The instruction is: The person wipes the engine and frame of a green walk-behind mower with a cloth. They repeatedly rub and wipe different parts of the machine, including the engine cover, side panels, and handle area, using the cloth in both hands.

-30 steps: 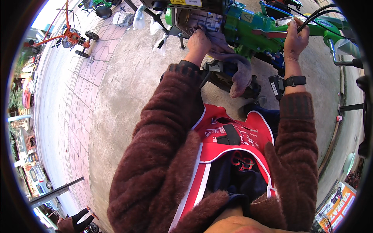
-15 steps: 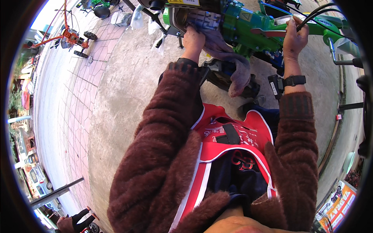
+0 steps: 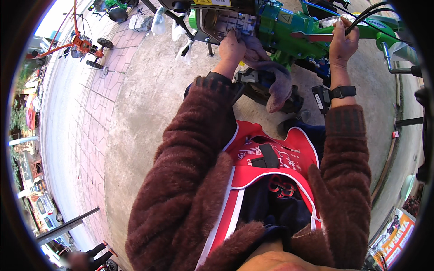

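Note:
My left hand (image 3: 232,49) is closed on a greyish-purple rag (image 3: 281,86), its fingertips up against the silver metal engine part (image 3: 233,21) of a green machine (image 3: 282,34). The rag's loose end hangs down over a black wheel (image 3: 254,86). Farther right, my right hand (image 3: 343,44) is raised beside the machine's green arm, with its fingers closed round black cables (image 3: 368,16). The inner side of its grip is partly hidden.
A metal lever with a black grip (image 3: 400,71) juts out at the right. Clear plastic wrapping (image 3: 159,21) hangs by the machine's left end. An orange two-wheeled machine (image 3: 86,45) stands on the pink paving, left. A person (image 3: 86,259) is at the lower left edge.
My left hand has shifted slightly right and down, and the top of the rag has moved with it, uncovering more of the silver part. My right hand has hardly moved.

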The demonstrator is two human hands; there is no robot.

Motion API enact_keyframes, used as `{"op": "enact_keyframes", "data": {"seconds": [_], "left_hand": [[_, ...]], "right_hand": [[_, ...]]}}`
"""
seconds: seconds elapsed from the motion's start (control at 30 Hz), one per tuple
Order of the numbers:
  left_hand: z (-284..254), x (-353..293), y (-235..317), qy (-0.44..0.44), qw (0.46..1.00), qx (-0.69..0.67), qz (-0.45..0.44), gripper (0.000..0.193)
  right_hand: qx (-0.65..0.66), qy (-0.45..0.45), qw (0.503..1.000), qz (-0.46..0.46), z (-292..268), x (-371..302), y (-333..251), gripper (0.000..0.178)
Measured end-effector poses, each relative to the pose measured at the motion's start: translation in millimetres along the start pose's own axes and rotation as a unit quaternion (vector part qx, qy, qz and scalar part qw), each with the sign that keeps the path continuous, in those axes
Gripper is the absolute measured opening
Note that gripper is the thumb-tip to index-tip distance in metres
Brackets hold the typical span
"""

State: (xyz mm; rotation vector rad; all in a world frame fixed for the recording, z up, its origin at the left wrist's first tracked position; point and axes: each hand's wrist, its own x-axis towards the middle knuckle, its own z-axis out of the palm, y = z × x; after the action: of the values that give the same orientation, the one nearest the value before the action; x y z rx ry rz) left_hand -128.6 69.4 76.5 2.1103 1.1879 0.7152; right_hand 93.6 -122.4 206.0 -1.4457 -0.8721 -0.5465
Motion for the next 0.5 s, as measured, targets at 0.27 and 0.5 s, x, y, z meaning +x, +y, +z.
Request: {"op": "enact_keyframes", "data": {"seconds": [0.27,0.5], "left_hand": [[-1.4,5.3,1.2,0.015,0.999,-0.009,0.036,0.041],[-6.0,7.5,-5.9,-0.037,0.999,0.002,0.010,0.045]], "right_hand": [[-0.002,-0.001,1.000,0.001,0.0,-1.2,-2.3,0.021],[0.007,0.008,1.000,0.005,1.3,-1.5,-1.8,0.021]]}}
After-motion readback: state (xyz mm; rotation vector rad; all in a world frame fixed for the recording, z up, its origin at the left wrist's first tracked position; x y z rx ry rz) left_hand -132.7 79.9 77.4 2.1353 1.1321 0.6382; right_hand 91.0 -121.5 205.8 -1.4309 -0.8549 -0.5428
